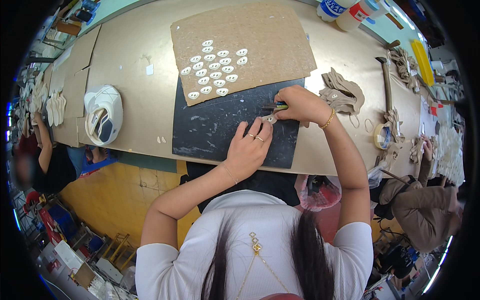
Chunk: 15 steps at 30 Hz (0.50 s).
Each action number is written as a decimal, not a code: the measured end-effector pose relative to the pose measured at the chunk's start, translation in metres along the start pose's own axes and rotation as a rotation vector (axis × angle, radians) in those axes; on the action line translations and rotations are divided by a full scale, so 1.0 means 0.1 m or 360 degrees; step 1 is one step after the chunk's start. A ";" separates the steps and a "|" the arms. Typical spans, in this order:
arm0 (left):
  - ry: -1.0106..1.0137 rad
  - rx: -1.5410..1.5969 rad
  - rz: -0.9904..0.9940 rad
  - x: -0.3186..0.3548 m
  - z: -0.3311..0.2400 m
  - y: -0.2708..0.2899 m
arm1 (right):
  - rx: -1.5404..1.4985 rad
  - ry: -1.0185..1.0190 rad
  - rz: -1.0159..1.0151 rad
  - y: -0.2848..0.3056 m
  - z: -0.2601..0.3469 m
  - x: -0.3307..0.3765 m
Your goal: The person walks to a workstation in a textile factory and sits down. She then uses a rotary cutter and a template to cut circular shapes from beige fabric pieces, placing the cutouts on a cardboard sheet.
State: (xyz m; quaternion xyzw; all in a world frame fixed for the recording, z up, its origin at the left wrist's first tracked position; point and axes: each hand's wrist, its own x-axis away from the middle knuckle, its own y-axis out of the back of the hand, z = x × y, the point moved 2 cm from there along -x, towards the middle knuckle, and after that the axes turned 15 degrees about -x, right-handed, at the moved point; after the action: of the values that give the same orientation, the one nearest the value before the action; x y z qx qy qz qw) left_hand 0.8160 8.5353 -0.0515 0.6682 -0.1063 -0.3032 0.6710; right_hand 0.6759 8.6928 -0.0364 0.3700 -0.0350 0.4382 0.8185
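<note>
My right hand [300, 104] is closed around a small tool [281, 105] with a green-blue handle and a narrow dark tip pointing left; its exact kind is hard to make out. Under it, a small beige piece [271, 119] with a pale patch lies on a black mat [220, 130]. My left hand [250, 145] holds this piece down at its left side, fingertips on it. Just beyond the mat, a brown board [270, 45] overlaps its far edge and carries rows of small white oval patches [215, 75] with dark holes.
A white shoe [103, 115] stands to the left. On the right lie stacked beige fabric pieces [344, 92], a hammer [385, 82] and a tape roll [382, 136]. Bottles [354, 15] stand at the far right. Other people work at both sides; a lined bin [320, 192] sits below the table edge.
</note>
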 end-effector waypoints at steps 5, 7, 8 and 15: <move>0.0002 -0.0020 0.0043 -0.01 -0.03 -0.03 | 0.0010 -0.0017 -0.0013 0.01 -0.01 0.02; 0.0010 -0.0041 0.0023 -0.01 -0.04 -0.05 | 0.0008 -0.0019 -0.0055 0.00 -0.03 0.02; 0.0020 -0.0053 0.0013 -0.02 -0.06 -0.06 | 0.0010 -0.0017 -0.0072 0.01 -0.03 0.02; 0.0204 -0.0113 -0.0038 -0.08 -0.04 0.04 | 0.0254 -0.0073 0.0005 -0.01 0.08 -0.07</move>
State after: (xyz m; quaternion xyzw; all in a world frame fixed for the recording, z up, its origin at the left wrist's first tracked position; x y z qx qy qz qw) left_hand 0.8133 8.5426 -0.0461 0.6633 -0.0443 -0.2712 0.6961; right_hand 0.6742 8.6825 -0.0340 0.4439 -0.0194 0.4323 0.7846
